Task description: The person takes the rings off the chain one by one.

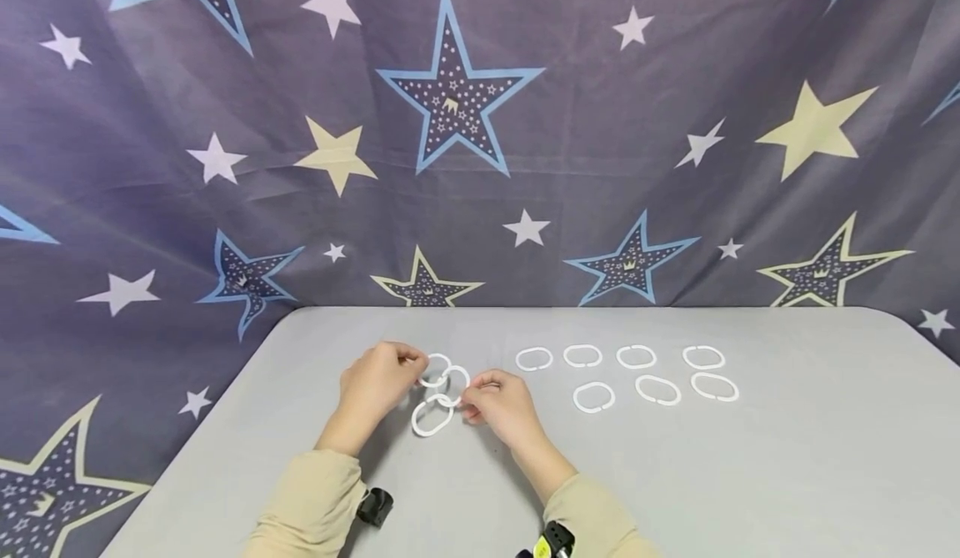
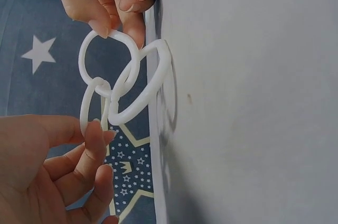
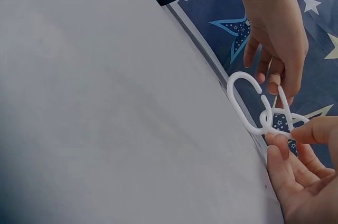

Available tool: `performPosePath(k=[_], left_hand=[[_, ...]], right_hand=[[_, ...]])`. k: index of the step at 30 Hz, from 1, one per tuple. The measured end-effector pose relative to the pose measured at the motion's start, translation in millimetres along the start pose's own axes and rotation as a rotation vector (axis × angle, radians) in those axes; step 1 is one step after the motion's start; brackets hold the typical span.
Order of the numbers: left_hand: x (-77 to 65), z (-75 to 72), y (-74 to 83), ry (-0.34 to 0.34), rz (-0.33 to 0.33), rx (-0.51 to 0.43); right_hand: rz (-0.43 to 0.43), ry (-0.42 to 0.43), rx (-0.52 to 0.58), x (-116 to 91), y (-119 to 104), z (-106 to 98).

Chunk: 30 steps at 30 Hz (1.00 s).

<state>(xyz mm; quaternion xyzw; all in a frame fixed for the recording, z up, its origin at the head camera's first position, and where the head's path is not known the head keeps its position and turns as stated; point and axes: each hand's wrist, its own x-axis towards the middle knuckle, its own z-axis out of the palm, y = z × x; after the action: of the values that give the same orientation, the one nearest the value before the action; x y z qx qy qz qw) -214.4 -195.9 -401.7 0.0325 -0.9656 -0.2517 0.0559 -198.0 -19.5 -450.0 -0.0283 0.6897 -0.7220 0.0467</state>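
Observation:
Three white plastic chain links are joined between my hands above the table. My left hand (image 1: 375, 381) pinches one end link (image 2: 85, 109) between thumb and fingers. With thumb and fingertips, my right hand (image 1: 504, 408) holds the middle link (image 2: 83, 60). A third link (image 1: 429, 434) hangs from the middle one, unheld and angled towards me. In the right wrist view this hanging link (image 3: 233, 97) shows a narrow split in its loop. Fingertips hide small parts of both held links.
Several loose white links, such as the nearest upper one (image 1: 534, 349) and a lower one (image 1: 592, 410), lie in two rough rows on the grey table (image 1: 810, 466) to the right. A star-patterned cloth (image 1: 570, 149) hangs behind the table's far edge.

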Motion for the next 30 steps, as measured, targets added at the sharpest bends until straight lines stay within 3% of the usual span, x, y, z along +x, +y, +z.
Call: performPosePath(k=[17, 30], left_hand=[[0.1, -6.4, -3.4, -0.075, -0.026, -0.071], [2.0, -6.1, -2.2, -0.088, -0.017, -0.045]], right_hand=[[-0.027, -0.014, -0.02, -2.4, -4.3, -0.5], [-0.019, -0.011, -0.027, -3.0, -4.5, -2.2]])
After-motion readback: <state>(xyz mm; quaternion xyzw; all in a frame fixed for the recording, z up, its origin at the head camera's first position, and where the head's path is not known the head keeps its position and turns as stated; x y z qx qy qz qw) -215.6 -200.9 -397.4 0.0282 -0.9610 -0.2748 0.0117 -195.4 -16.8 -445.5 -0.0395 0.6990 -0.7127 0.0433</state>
